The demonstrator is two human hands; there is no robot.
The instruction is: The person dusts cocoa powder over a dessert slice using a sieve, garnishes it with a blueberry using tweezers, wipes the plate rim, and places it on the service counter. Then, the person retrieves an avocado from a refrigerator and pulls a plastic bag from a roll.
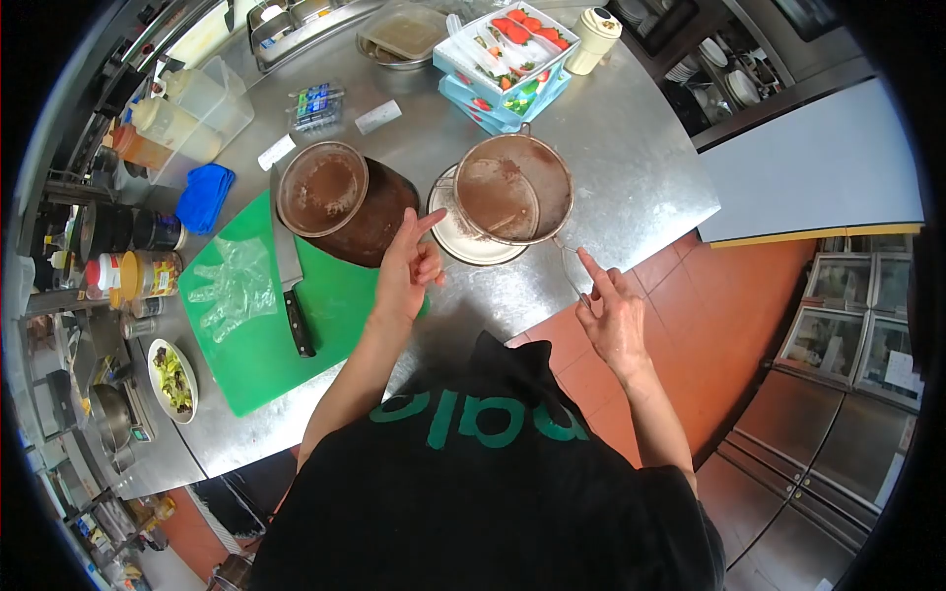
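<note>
My right hand (613, 317) grips the thin wire handle of a round sieve (512, 189), its index finger stretched along it. Brown powder coats the sieve, which sits over a white plate (473, 243). Nothing shows in my left hand (412, 264); its index finger points towards the plate and its other fingers are loosely curled. Just left of that hand is a dark brown round thing (379, 222), partly covered by a round rimmed container (323, 187) with brown powder. Beneath is a green cutting board (258, 371) bearing a knife (299, 320) and a clear plastic glove (235, 288).
Strawberry boxes (507, 54) and a cream-coloured lidded cup (594, 39) stand at the back. A blue cloth (205, 197) lies left, near sauce bottles in a clear bin (212, 108). A salad dish (172, 381) sits at the left. The steel counter's edge (670, 231) runs right.
</note>
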